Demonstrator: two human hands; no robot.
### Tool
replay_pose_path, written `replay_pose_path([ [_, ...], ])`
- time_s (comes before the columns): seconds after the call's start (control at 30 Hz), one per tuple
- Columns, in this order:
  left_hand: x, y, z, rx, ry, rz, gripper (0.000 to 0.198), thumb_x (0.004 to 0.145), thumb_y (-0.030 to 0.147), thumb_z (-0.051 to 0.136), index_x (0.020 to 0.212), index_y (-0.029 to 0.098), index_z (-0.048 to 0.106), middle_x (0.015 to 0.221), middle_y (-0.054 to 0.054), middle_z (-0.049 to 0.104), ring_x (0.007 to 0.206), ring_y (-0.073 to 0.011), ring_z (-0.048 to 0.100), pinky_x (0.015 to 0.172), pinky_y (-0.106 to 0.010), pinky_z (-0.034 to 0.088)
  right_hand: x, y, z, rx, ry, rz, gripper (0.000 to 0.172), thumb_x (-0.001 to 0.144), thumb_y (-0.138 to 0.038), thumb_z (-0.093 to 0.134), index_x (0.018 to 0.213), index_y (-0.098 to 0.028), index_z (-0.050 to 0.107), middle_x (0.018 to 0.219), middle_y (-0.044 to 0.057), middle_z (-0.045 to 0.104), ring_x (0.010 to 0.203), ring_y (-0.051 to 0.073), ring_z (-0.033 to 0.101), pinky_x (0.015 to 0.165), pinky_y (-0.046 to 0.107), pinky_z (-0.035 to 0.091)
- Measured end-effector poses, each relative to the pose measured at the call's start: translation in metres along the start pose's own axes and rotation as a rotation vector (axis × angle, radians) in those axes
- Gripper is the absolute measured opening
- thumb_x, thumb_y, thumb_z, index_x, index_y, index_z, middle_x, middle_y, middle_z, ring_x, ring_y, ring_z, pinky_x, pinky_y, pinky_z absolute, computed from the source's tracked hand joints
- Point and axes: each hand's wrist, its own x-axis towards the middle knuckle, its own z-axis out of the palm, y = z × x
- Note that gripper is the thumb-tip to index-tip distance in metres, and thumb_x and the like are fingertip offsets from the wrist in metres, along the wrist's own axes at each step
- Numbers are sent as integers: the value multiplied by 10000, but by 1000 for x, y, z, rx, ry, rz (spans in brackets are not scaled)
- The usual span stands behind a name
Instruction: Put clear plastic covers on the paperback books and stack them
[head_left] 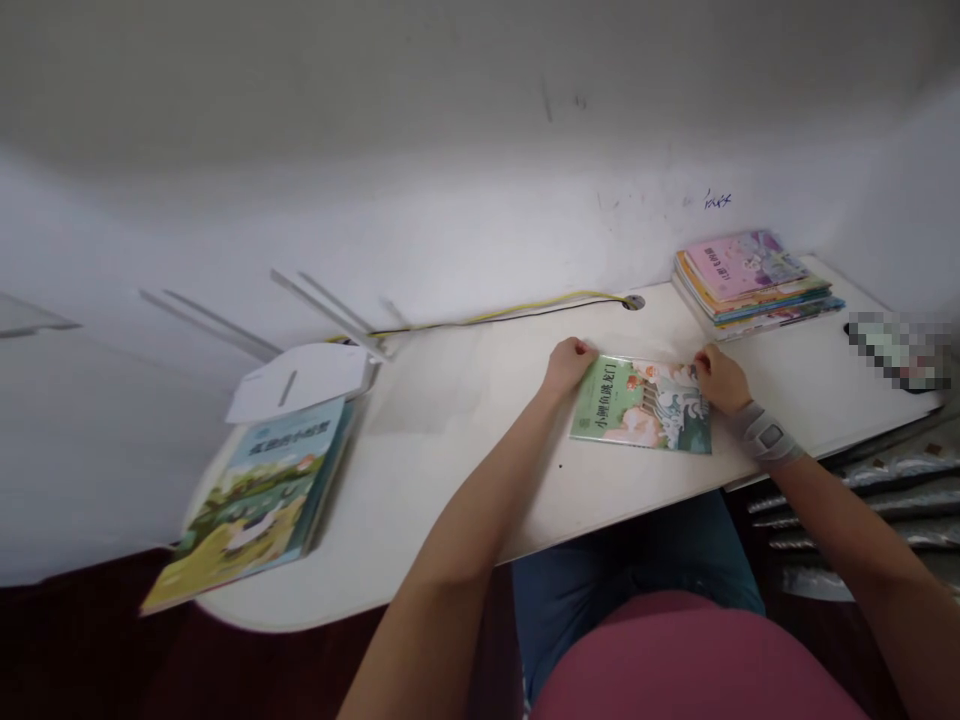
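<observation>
A thin green picture book (641,405) lies flat on the white desk (450,440) in front of me. My left hand (568,363) is closed at the book's far left corner, fingers curled on its edge. At the far right corner my right hand (720,377) pinches the book's edge; a grey band with a small device sits on that wrist.
A stack of several colourful books (754,280) stands at the back right by the wall. At the left end lie a larger green-covered book (259,500) and a white router with antennas (307,375). A yellow cable (510,312) runs along the wall to a desk hole.
</observation>
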Motion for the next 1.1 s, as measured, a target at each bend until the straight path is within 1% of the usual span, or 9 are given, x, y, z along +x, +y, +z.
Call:
replay_pose_path([
  [0.27,-13,12,17,224,170,-32,207,847,164,384,974,179,548,943,-125,664,976,-277,587,826,-389,388,12,-17,17,-269,-52,-86,228,842,-138,428,1033,-91,544,1022,192,612,983,288,534,819,377,412],
  [0.53,-28,-16,-2,352,274,-105,335,875,129,303,1149,108,495,986,-174,656,981,-307,596,843,-438,387,40,-51,47,-301,-73,-238,473,823,-44,374,1295,-48,403,1053,186,617,964,271,541,869,384,384],
  [0.6,-33,-17,-5,403,309,-74,402,886,118,274,1245,95,454,1097,-201,625,1064,-312,563,877,-452,378,41,-53,50,-286,-72,-272,465,820,-49,370,1282,-57,420,1046,181,620,954,269,547,863,382,388],
  [0.67,-40,-10,-3,477,328,50,457,897,114,257,1333,88,393,1290,-221,521,1217,-306,462,968,-464,329,42,-52,51,-269,-64,-292,425,821,-59,363,1236,-61,457,1033,179,625,937,267,554,852,377,397],
  [0.73,-47,2,4,514,252,228,466,923,161,256,1368,77,366,1416,-204,411,1318,-280,356,1049,-445,270,42,-49,52,-253,-51,-303,397,821,-60,352,1196,-67,481,1021,177,632,920,264,562,839,372,406],
  [0.83,-57,18,20,489,25,388,519,963,351,227,1369,71,386,1463,-166,368,1359,-281,303,1090,-441,241,44,-45,54,-232,-31,-312,385,816,-64,350,1174,-73,491,998,174,644,901,265,573,815,368,423],
  [0.9,-61,22,31,486,-39,395,608,957,454,186,1388,65,367,1482,-161,336,1377,-303,265,1104,-473,212,47,-41,53,-217,-21,-311,384,812,-68,352,1168,-81,496,972,166,656,879,263,585,792,364,439],
  [1.0,-62,21,41,495,-38,358,675,941,512,177,1424,59,306,1509,-160,273,1401,-307,205,1122,-490,163,50,-39,48,-195,-8,-302,412,808,-64,335,1192,-103,483,945,140,672,862,252,602,767,364,463],
  [1.1,-60,18,44,488,-48,345,703,928,540,173,1438,68,280,1514,-150,266,1403,-304,200,1125,-491,158,44,-49,47,-181,23,-329,431,828,-93,334,1242,-69,453,1145,189,614,1067,265,554,886,403,445],
])
